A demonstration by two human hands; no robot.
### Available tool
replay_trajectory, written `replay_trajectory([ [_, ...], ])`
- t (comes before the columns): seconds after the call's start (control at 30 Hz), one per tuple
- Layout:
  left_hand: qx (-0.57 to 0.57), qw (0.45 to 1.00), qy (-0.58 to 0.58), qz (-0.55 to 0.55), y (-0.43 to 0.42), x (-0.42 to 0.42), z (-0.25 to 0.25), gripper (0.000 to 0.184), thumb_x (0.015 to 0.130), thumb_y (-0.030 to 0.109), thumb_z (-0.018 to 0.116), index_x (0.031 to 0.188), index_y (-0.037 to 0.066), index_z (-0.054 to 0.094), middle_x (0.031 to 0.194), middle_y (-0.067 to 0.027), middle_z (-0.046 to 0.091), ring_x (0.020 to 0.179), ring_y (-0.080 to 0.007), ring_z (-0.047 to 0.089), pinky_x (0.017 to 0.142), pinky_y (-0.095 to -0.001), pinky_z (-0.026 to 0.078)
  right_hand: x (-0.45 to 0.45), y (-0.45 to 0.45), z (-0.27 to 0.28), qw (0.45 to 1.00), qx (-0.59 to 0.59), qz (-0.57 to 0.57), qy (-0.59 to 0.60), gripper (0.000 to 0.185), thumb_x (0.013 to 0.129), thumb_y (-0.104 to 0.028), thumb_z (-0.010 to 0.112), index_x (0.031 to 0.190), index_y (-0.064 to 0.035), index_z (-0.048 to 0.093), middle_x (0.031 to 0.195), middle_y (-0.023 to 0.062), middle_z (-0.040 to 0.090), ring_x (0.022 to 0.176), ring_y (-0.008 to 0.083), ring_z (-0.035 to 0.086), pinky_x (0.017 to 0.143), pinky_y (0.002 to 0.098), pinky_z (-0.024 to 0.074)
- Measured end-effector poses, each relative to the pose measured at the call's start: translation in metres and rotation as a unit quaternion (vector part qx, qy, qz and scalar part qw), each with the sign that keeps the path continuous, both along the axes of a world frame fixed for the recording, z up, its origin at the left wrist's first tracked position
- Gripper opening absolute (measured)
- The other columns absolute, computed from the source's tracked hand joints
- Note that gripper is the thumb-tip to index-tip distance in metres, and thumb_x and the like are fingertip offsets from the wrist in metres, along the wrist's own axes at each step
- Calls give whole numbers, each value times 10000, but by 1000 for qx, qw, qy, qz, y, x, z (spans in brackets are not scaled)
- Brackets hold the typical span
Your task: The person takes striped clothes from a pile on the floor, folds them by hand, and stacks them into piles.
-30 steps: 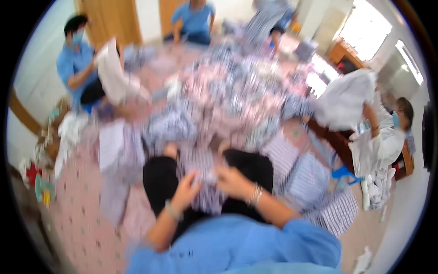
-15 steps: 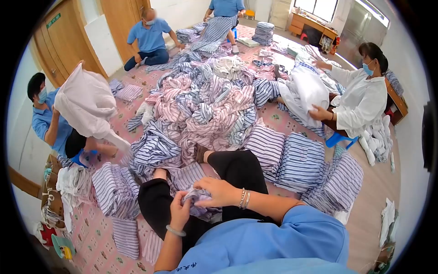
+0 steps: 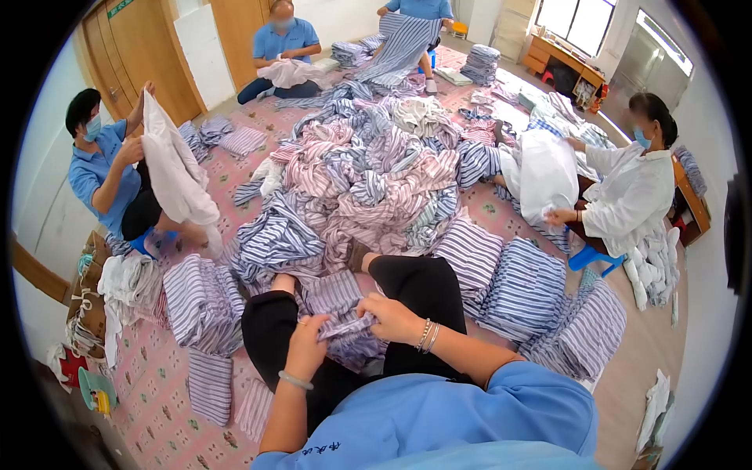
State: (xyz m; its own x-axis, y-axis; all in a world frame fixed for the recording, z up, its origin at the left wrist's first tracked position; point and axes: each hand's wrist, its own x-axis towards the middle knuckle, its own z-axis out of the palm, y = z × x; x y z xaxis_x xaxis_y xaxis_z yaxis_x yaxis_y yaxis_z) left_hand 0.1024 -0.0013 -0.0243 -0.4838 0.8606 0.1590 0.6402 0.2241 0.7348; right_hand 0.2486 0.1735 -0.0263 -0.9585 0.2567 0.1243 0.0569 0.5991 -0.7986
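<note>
A purple-and-white striped garment (image 3: 345, 301) lies across my lap, between my dark-trousered legs. My left hand (image 3: 309, 345) pinches one end of its gathered edge, and my right hand (image 3: 392, 319) grips the same edge a short way to the right. The edge is stretched between them. Part of the cloth is bunched below my hands. Just beyond my feet rises a large heap of loose striped garments (image 3: 368, 180) in pink, blue and white.
Folded striped stacks stand at my left (image 3: 200, 301) and right (image 3: 521, 286). Several people sit around the heap handling cloth, one at the left with a white sheet (image 3: 174, 168). A green basin (image 3: 95, 389) stands on the floor at lower left.
My hands have moved apart and drawn the bunched garment's edge out between them. The person at the back left now holds a pinkish cloth; the person at the left has lowered the white sheet.
</note>
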Motion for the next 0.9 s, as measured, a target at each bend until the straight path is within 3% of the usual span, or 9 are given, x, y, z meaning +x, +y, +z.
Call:
replay_trajectory([
  [0.23, 26, 978, 126, 165, -13, -58, -28, 328, 688, -34, 517, 989, 77, 583, 861, -131, 617, 804, -316, 593, 693, -394, 468, -19, 28, 15, 961, 253, -79, 81, 255, 610, -64, 556, 863, -91, 540, 952, 145, 520, 798, 348, 530, 678, 411, 449],
  [0.43, -91, 948, 147, 265, -26, -90, -47, 164, 802, 79, 519, 947, 110, 587, 785, -141, 645, 739, -353, 621, 667, -432, 490, -23, 74, 3, 952, 221, -210, 10, 212, 682, -70, 587, 881, -92, 518, 810, 108, 538, 737, 292, 557, 620, 378, 457],
  [0.47, 19, 944, -155, 290, -19, -89, -52, 151, 839, 106, 514, 975, 92, 578, 830, -109, 655, 762, -330, 631, 688, -432, 503, -25, 78, 0, 963, 143, -223, -59, 192, 719, -65, 572, 901, -91, 519, 809, 96, 556, 736, 267, 570, 634, 372, 468],
  [0.53, 206, 760, -551, 276, -4, -83, -52, 166, 894, 152, 495, 1005, 54, 568, 905, -70, 652, 809, -278, 635, 731, -430, 519, -36, 80, -6, 963, 66, -231, -124, 172, 756, -59, 556, 922, -90, 519, 808, 84, 574, 735, 242, 584, 647, 367, 479],
  [0.6, 305, 592, -708, 234, 3, -81, -65, 187, 903, 151, 487, 1018, 30, 571, 994, -107, 621, 921, -239, 608, 801, -411, 513, -44, 72, -30, 891, -379, -249, -14, 161, 826, -27, 494, 975, -80, 520, 884, 70, 598, 792, 211, 596, 701, 374, 501],
  [0.63, 305, 591, -709, 236, 5, -86, -77, 187, 903, 151, 487, 1018, 30, 571, 994, -107, 621, 921, -239, 608, 801, -411, 513, -45, 71, -39, 891, -380, -249, -16, 161, 826, -27, 494, 975, -80, 520, 884, 70, 598, 792, 211, 596, 701, 374, 501],
  [0.7, 332, 511, -766, 203, 10, -85, -68, 190, 903, 136, 482, 1026, 21, 571, 1002, -123, 616, 936, -236, 600, 832, -406, 498, -48, 70, -53, 722, -641, -252, 63, 199, 849, 20, 434, 1020, -55, 505, 943, 72, 603, 836, 230, 601, 737, 393, 513],
  [0.77, 317, 548, -737, 236, 16, -77, -55, 129, 877, 80, 517, 971, 9, 569, 926, -91, 628, 824, -192, 620, 770, -314, 509, -48, 73, -60, 699, -667, -246, 78, 224, 844, 32, 425, 1044, -44, 492, 954, 88, 597, 834, 226, 601, 731, 366, 514],
  [0.9, 207, 863, -414, 201, -13, -99, -59, 128, 787, -9, 639, 891, 38, 579, 783, 14, 572, 689, -55, 518, 638, -184, 426, -43, 97, -42, 768, -554, -278, 163, 216, 845, 39, 406, 1028, -26, 502, 927, 97, 601, 805, 183, 605, 693, 315, 515],
])
